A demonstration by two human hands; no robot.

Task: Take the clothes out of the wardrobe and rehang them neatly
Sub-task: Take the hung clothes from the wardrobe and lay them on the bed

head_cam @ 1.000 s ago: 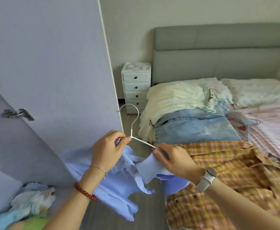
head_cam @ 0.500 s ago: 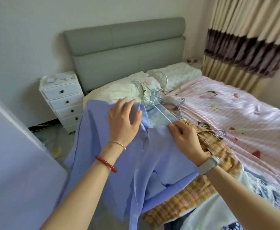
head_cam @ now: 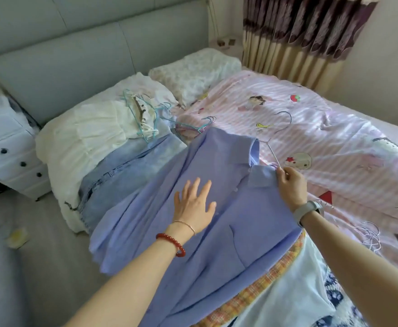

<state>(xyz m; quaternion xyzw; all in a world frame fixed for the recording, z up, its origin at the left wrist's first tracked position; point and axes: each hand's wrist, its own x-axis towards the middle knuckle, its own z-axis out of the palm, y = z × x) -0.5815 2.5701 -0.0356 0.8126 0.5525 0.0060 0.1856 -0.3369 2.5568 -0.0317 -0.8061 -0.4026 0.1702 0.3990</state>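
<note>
Bedroom with a grey padded headboard [head_cam: 80, 50], striped curtains [head_cam: 297, 36] at the far right and a white drawer chest [head_cam: 6, 149] at the left. On the bed, a pink striped quilt [head_cam: 311, 128] with cartoon prints covers the right side. A blue shirt [head_cam: 193, 220] lies spread flat across the near part of the bed, over a denim garment [head_cam: 122, 166] and a plaid garment [head_cam: 259, 286] whose edge shows beneath it. Behind the denim lies a cream ruffled garment [head_cam: 87, 138] with a bunch of teal hangers [head_cam: 146, 119] on top. The left hand [head_cam: 194, 205] rests flat on the shirt front, fingers spread. The right hand [head_cam: 291, 185] pinches the shirt's collar together with the arm of a white wire hanger [head_cam: 273, 147]; its hook lies on the quilt just beyond the collar. More white wire hangers [head_cam: 370, 237] lie on the quilt near the right forearm
</note>
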